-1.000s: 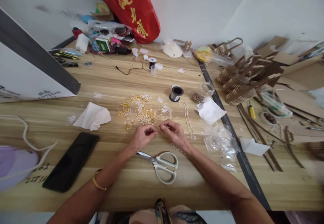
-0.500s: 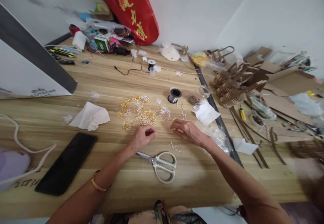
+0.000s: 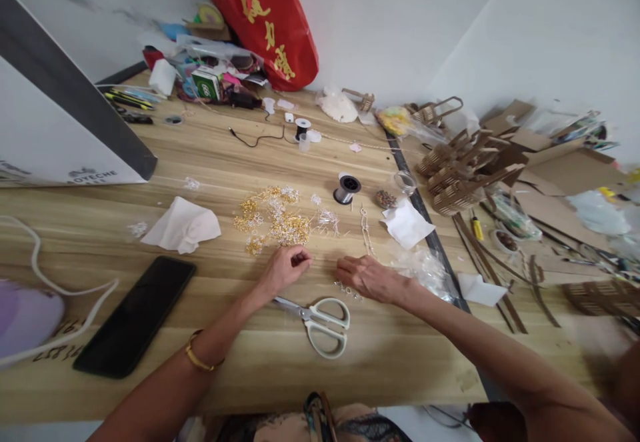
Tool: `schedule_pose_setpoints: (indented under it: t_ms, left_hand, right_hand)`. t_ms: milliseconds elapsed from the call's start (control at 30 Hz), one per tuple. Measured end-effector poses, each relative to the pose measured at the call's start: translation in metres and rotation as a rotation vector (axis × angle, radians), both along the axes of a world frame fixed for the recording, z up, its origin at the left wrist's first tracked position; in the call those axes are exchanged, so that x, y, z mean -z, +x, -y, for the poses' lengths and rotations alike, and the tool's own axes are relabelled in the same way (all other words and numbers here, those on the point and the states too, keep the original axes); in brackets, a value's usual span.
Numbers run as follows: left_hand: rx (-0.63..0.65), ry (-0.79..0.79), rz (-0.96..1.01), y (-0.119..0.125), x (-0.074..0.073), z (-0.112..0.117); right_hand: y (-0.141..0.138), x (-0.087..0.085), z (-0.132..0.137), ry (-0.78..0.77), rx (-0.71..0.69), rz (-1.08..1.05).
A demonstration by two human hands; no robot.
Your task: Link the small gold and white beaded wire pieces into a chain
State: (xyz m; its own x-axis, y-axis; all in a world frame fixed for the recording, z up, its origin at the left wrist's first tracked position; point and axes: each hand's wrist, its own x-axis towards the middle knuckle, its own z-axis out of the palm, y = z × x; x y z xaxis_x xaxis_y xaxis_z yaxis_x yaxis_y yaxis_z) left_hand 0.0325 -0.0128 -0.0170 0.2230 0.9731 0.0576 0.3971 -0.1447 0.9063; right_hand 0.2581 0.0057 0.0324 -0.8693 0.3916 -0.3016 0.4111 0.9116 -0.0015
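My left hand (image 3: pixel 289 270) rests over the table with thumb and fingertips pinched together; whatever lies between them is too small to make out. To its right, my right hand (image 3: pixel 367 278) has its fingers curled downward at the tabletop, their tips hidden. Beside those fingers lies a short silver chain of ringed pieces (image 3: pixel 349 291), partly covered by the hand. A heap of gold and silver beads (image 3: pixel 290 230) sits just beyond my left hand, with thin silver pins (image 3: pixel 329 221) next to it. White-handled scissors (image 3: pixel 325 327) lie nearer to me, blades pointing left.
A black phone (image 3: pixel 135 317) and a crumpled tissue (image 3: pixel 183 225) lie to the left. Behind the beads stands a wire spool (image 3: pixel 347 190). White paper (image 3: pixel 409 223), clear plastic bags (image 3: pixel 425 270) and small woven baskets (image 3: pixel 457 169) occupy the right side.
My right hand has come down slightly toward me, its fingers more curled, and now partly covers the short silver chain. My left hand keeps its pinch. The view has shifted slightly.
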Motion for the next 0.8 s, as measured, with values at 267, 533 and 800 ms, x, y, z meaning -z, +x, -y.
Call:
schedule_pose_setpoints:
  t_ms: [267, 533, 800]
  left_hand:
    - [0.013, 0.033, 0.001, 0.001, 0.001, 0.000]
    - [0.008, 0.022, 0.008, 0.000, 0.001, 0.000]
    - [0.006, 0.025, 0.017, -0.002, 0.004, -0.001]
  right_hand:
    - [-0.004, 0.000, 0.000, 0.024, -0.033, -0.002]
    - [-0.002, -0.008, -0.006, -0.120, 0.118, -0.138]
    - [-0.003, -0.018, -0.009, -0.454, 0.268, -0.378]
